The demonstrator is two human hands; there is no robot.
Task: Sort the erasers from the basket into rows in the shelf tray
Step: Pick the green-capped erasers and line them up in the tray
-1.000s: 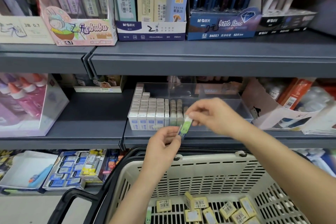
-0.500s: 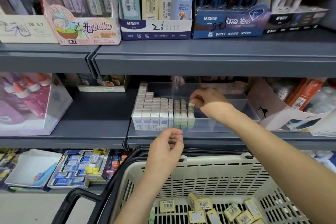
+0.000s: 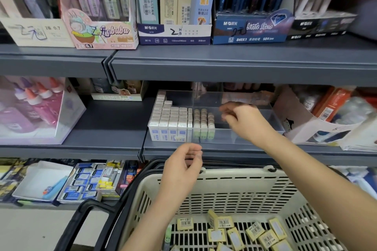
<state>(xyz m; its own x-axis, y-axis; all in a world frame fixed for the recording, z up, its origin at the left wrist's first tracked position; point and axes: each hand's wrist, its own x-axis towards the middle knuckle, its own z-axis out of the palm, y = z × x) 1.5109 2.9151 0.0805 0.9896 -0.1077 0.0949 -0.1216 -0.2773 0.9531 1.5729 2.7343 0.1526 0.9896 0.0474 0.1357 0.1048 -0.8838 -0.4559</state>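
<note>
Head view: shop aisle, grey metal shelves (image 3: pixel 224 63) in tiers. The clear shelf tray (image 3: pixel 255 135) sits on the middle tier. White erasers (image 3: pixel 171 120) fill its left rows, and green-ended erasers (image 3: pixel 204 122) stand in three short rows just beside them. Right hand (image 3: pixel 242 120) is over the tray, right of the green rows, blurred, fingers curled; cannot tell if it holds anything. Left hand (image 3: pixel 183 166) hangs over the basket's far rim, fingers loosely curled, nothing in it. The cream basket (image 3: pixel 224 187) is below, with yellow erasers (image 3: pixel 224 222) loose on its bottom. Top tier: display boxes (image 3: pixel 173 32) of pencil leads. Left: box of glue bottles (image 3: pixel 30 112). Bottom tier: small stationery trays (image 3: pixel 85 181). Pale floor (image 3: pixel 30 228) lower left.
</note>
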